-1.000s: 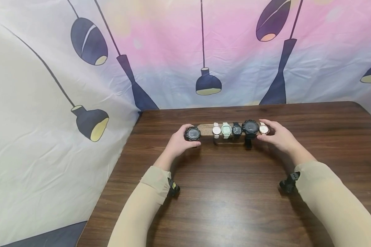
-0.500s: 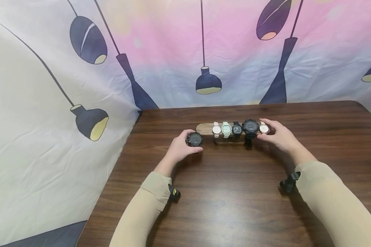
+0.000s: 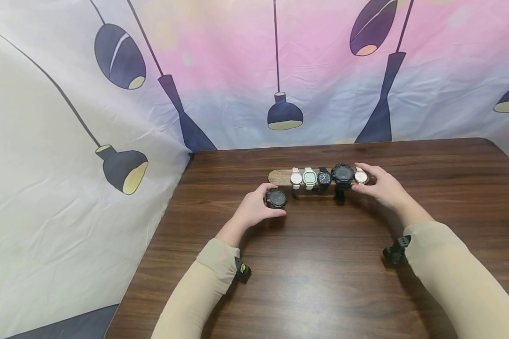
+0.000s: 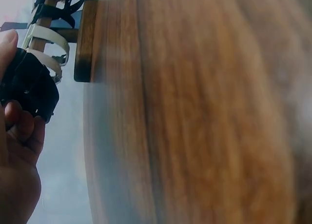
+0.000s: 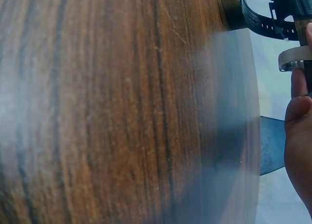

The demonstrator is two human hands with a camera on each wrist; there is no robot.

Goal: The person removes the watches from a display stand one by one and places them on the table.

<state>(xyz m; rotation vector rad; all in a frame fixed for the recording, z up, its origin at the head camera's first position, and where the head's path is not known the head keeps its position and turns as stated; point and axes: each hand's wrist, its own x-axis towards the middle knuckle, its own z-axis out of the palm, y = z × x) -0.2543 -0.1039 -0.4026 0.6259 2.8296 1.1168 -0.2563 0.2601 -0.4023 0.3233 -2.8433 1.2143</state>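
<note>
Held watch could slip or clip the rack

Nearest, over the table (image 3: 314,282), the left hand (image 3: 254,207) grasps a black watch (image 3: 275,198), its thumb along the near side and its fingers on the far side, the dial facing up between them. The likeliest trouble is here: the watch is chunky and the hold is at one side, so a loosened thumb could let it roll or drop onto the table. A swing away from the person could also knock it against the rack (image 3: 280,177), whose rounded left end lies just beyond it. The watch is apart from the rack and sits well inside the fingers, its right side standing out past them.

Farther on, the right hand (image 3: 379,186) pinches the rack's right end, fingers behind and thumb in front, with the end watch (image 3: 361,176) between them. Whether they press on that watch as well as the wood is hard to tell, as the right wrist view catches only the edge of the grip. If this grip slackened, a bump could tilt or turn the rack, since its load crowds to the right: white watch (image 3: 296,178), mint watch (image 3: 309,177), small black watch (image 3: 324,177), then the big black watch (image 3: 343,174), whose strap hangs below.

Behind it all hangs the lamp-printed cloth (image 3: 237,103).
</note>
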